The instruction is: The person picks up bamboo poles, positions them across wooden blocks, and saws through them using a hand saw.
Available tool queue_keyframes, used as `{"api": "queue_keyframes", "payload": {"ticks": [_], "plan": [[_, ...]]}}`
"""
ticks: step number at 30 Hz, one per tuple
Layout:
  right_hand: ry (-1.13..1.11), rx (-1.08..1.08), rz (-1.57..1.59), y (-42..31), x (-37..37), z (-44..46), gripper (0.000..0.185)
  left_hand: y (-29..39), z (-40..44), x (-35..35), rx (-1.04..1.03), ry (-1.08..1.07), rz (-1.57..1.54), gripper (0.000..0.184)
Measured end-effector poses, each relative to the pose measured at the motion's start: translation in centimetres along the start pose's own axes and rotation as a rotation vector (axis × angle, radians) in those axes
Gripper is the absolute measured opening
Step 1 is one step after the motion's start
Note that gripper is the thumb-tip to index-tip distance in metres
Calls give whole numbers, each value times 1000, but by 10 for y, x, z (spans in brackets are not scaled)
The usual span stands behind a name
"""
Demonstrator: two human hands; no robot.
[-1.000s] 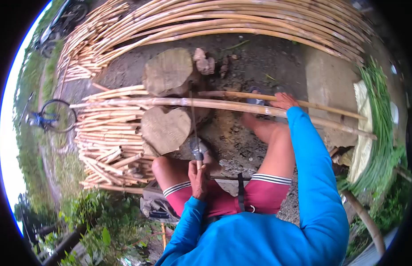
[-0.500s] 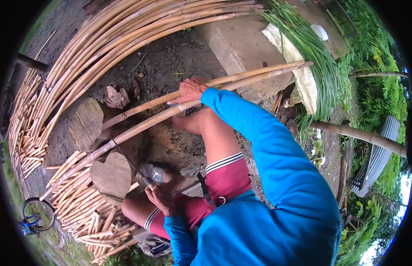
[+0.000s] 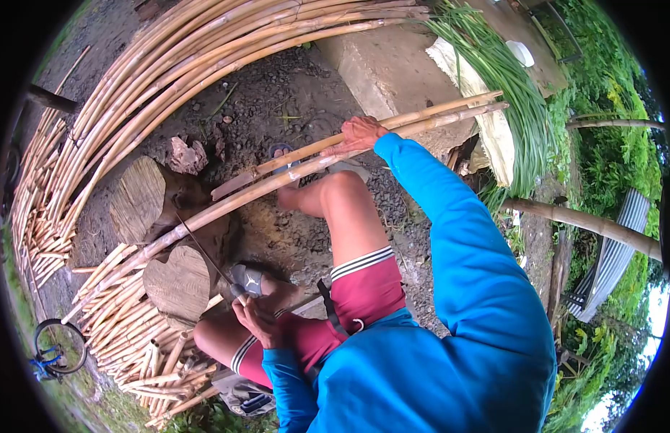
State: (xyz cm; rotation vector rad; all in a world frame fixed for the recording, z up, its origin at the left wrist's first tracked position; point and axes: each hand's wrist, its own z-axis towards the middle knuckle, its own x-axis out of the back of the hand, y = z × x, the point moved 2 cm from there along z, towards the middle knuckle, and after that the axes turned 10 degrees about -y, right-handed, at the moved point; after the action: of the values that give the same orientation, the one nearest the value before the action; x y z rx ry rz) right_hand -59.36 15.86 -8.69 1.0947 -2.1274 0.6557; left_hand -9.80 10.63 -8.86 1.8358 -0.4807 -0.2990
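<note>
My right hand point(image 3: 358, 135) is closed around the upper bamboo pole point(image 3: 414, 116), its fingers reaching over a second, longer bamboo pole point(image 3: 270, 186) alongside. The upper pole's cut end stops short of the stumps. The longer one crosses between two wooden stumps, the far stump point(image 3: 138, 200) and the near stump point(image 3: 177, 283), and runs on to the lower left. My left hand point(image 3: 254, 321), low by my thigh, grips the dark handle of a long-bladed knife point(image 3: 205, 252). Its thin blade points up and left, the tip overlapping the longer pole in this view.
Long bamboo poles point(image 3: 198, 68) lie stacked at the back left. A heap of cut bamboo pieces point(image 3: 125, 328) lies beyond the near stump. Green leaves point(image 3: 519, 108) rest on a pale sack point(image 3: 497, 133) at the right. A bicycle wheel point(image 3: 60, 346) shows at lower left.
My right hand has moved up and right, drawing the upper pole with it, so its cut end is now away from the far stump. The left hand and knife have barely shifted.
</note>
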Motion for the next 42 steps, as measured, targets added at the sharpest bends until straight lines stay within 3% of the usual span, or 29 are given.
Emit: {"api": "queue_keyframes", "payload": {"ticks": [2, 7, 8, 9, 12, 13, 16, 27, 31, 33, 34, 37, 42], "plan": [[8, -3, 10, 2, 0, -5, 106, 4, -1, -6, 73, 65, -199, 23], [68, 5, 32, 25, -16, 0, 96, -20, 3, 7, 53, 66, -194, 23], [-13, -36, 24, 25, -15, -4, 94, -24, 3, 11, 29, 75, -153, 22], [62, 64, 31, 46, -39, 9, 89, -10, 0, 4, 136, 86, -264, 18], [64, -102, 46, 32, -40, 6, 62, -1, -1, 2, 188, 97, -322, 15], [163, -79, 78, 30, -48, 7, 60, 1, -1, 0, 217, 101, -343, 14], [439, -33, 172, 34, -65, 13, 58, -15, 1, 3, 214, 119, -253, 15], [451, -77, 168, 29, -65, 16, 58, -10, 20, 16, 219, 68, 13, 28], [420, -108, 204, 28, -64, 14, 59, -12, 35, 28, 117, 57, 125, 30], [447, -111, 173, 36, -72, 23, 59, 22, 37, 26, 93, 64, 236, 31], [447, -81, 173, 34, -72, 23, 59, 11, 44, 30, -59, 106, 369, 32], [366, -119, 155, 33, -69, 26, 60, 26, 54, 33, 81, 24, 297, 34], [431, -105, 156, 36, -73, 26, 58, 53, 68, 36, 41, -2, 419, 38]]}}
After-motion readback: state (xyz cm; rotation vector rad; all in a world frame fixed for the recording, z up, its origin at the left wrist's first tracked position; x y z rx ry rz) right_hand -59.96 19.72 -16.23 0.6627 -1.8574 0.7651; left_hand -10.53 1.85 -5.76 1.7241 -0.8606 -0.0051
